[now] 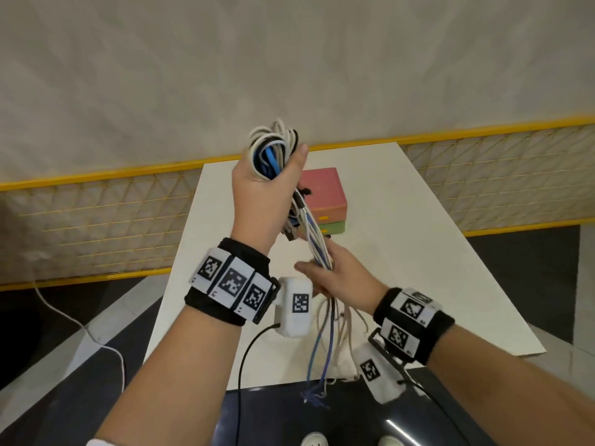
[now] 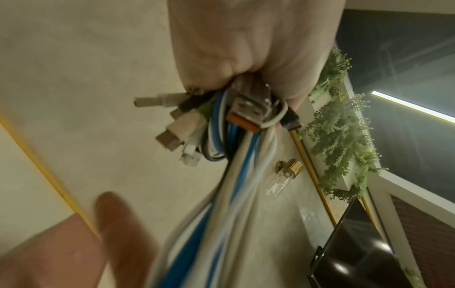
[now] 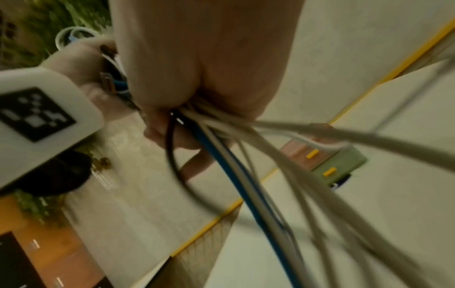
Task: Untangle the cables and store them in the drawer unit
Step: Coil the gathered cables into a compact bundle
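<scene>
My left hand (image 1: 269, 188) is raised above the white table (image 1: 402, 220) and grips a bundle of white, blue and black cables (image 1: 273, 146), with loops sticking out above the fist. In the left wrist view several USB plugs (image 2: 243, 109) poke out below the left hand (image 2: 246, 48). The strands (image 1: 317, 243) run down into my right hand (image 1: 335, 275), whose fingers curl round them lower down. Their loose ends (image 1: 322, 358) hang past the table's near edge. The right hand (image 3: 204, 68) holds the cables (image 3: 246, 175). The pink and green drawer unit (image 1: 325, 201) stands on the table behind the hands.
A yellow-framed mesh fence (image 1: 96, 214) runs behind the table below a pale wall. A white cord (image 1: 80, 326) lies on the floor at the left. A white cloth (image 1: 341, 362) lies near the table's near edge. The drawer unit (image 3: 325, 157) shows yellow handles.
</scene>
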`<state>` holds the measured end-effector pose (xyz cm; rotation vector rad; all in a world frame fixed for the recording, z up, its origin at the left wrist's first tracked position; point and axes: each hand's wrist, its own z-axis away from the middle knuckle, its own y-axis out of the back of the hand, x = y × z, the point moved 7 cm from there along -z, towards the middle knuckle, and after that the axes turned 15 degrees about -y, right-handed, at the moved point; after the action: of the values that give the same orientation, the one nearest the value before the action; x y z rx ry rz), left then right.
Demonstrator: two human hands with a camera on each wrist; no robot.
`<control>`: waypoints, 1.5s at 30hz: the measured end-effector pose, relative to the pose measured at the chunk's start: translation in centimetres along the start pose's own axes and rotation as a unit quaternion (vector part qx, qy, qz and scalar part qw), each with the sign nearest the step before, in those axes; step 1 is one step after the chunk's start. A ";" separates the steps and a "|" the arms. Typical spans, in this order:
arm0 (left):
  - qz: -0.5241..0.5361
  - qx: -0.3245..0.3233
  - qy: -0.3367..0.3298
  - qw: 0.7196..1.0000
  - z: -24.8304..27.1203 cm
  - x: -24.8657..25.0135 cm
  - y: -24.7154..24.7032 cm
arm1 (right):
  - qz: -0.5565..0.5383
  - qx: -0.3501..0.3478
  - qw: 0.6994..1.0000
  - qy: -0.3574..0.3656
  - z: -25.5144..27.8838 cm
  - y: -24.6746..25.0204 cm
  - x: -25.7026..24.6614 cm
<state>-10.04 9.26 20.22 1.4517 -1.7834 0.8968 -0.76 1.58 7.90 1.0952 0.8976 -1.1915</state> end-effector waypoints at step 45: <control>-0.086 -0.175 0.133 0.972 5.6 -10.8 -3.7 | 0.092 0.119 0.988 -0.015 1.0 7.3 0.4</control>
<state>-5.04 9.73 8.55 1.1775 -1.5013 0.6162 6.50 0.67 9.05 1.3192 0.6258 -1.1774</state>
